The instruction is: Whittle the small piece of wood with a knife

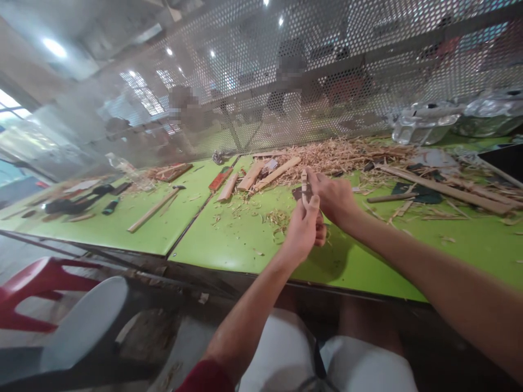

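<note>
In the middle of the head view, a small pale carved piece of wood [304, 181] points upward above the green table. My left hand [301, 227] is closed around its lower part, thumb along the near side. Close against it, my right hand [334, 195] is closed too, its fingertips at the upper part of the wood. What the right hand grips is hidden by its own fingers. A dark flat thing [297, 193] shows just left of the wood, too small to name. Curled wood shavings [278, 219] lie below and left of the hands.
A long heap of shavings [343, 149] lies along the perforated metal screen [245, 103]. Wooden strips [251, 177], a red block [220, 178] and a stick [153, 211] lie leftward. Long boards [449, 188] and clear plastic containers [425, 122] are rightward. A red stool [44, 277] stands lower left.
</note>
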Action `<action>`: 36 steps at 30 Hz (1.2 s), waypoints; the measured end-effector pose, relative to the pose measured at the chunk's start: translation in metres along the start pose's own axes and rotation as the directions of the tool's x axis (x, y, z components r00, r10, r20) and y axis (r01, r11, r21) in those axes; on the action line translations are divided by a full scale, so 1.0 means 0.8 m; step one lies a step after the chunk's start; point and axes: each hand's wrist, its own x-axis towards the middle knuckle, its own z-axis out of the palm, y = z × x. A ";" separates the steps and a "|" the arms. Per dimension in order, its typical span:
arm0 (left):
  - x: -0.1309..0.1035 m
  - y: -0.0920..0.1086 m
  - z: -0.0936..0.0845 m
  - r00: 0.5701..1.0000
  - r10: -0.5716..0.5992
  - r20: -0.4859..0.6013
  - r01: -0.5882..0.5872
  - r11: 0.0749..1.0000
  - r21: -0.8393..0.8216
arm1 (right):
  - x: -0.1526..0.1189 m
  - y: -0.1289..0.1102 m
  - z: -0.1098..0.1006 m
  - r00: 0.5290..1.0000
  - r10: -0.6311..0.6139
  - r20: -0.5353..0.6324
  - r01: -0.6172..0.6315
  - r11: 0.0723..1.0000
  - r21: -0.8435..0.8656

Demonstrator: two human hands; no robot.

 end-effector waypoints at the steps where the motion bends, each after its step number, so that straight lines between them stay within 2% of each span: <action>1: -0.001 0.002 0.001 1.000 -0.005 -0.004 0.005 1.000 -0.006 | 0.000 0.000 0.001 1.000 -0.003 -0.005 0.003 1.000 0.003; 12: 0.002 0.008 0.003 0.998 -0.039 -0.049 0.037 0.999 -0.030 | 0.002 -0.009 -0.005 0.999 0.029 0.013 -0.029 0.999 -0.047; 19: 0.003 0.008 0.004 0.994 -0.056 -0.096 0.053 0.998 -0.029 | 0.004 -0.010 0.002 1.000 0.021 -0.013 -0.022 0.998 -0.056; 24: 0.006 0.006 0.008 0.987 -0.088 -0.136 0.085 0.996 -0.027 | 0.005 -0.009 0.004 0.999 0.041 0.013 -0.040 0.998 -0.053; 36: 0.003 0.002 0.006 0.991 -0.080 -0.111 0.079 0.997 -0.018 | 0.005 -0.005 0.010 0.999 0.051 -0.006 -0.051 0.999 0.017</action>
